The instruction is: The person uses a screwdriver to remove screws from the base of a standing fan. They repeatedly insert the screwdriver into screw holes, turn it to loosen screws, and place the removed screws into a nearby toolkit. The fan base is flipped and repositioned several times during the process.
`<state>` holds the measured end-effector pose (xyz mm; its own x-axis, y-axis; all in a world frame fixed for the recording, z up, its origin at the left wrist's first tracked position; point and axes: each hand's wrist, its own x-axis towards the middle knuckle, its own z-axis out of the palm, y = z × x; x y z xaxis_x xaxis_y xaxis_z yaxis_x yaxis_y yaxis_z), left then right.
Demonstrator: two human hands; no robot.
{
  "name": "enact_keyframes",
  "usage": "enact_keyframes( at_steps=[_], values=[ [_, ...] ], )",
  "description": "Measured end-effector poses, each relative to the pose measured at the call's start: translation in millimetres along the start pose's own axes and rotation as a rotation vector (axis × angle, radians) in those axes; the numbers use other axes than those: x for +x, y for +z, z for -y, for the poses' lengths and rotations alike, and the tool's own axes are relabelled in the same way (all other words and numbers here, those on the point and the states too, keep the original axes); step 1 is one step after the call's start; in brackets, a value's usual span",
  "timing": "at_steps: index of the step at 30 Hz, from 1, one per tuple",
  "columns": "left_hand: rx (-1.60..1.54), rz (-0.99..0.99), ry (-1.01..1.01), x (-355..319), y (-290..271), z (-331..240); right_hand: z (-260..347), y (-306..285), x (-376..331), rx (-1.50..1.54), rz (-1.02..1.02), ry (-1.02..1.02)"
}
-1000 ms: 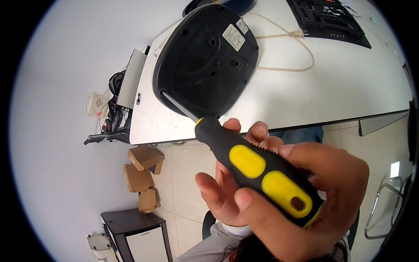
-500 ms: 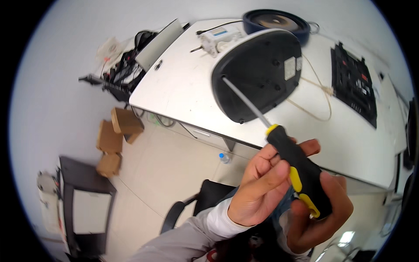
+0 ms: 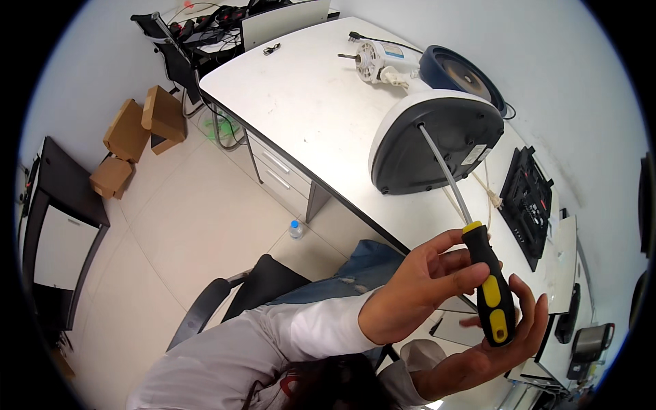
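A long screwdriver (image 3: 490, 290) with a black and yellow handle slants up to the dark underside of a white fan base (image 3: 427, 154). Its tip sits in a hole near the upper left of that underside. Thumb and fingers of my left hand (image 3: 417, 290) close round the front of the handle, just behind the yellow collar. My right hand (image 3: 478, 362) lies behind the handle's butt end, fingers stretched up and apart alongside it. The base rests on its side on the white table (image 3: 307, 116), joined to a white motor (image 3: 386, 61) with a bare shaft.
A dark blue round part (image 3: 461, 72) lies behind the base. To the right is an opened black tool case (image 3: 529, 198); a pale cable (image 3: 492, 197) lies between. Cardboard boxes (image 3: 126, 130), a bottle (image 3: 296, 230) and a black chair (image 3: 205, 311) stand on the floor.
My view has shifted, so table and base appear farther right. My right fingers have loosened from around the handle end and spread. My left hand still grips the screwdriver, its tip in the same hole.
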<state>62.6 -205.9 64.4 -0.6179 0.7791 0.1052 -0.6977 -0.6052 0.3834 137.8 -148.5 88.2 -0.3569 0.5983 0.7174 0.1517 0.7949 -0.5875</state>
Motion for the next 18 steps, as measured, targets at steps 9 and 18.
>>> enact_keyframes(
  at_steps=[9,18],
  values=[
    [0.016,0.115,-0.020,-3,0,-5,-17,-21,2,0.072,0.233,-0.132],
    [-0.022,0.143,-0.063,-4,-1,-3,-14,-27,5,-0.062,0.340,-0.466]
  ],
)
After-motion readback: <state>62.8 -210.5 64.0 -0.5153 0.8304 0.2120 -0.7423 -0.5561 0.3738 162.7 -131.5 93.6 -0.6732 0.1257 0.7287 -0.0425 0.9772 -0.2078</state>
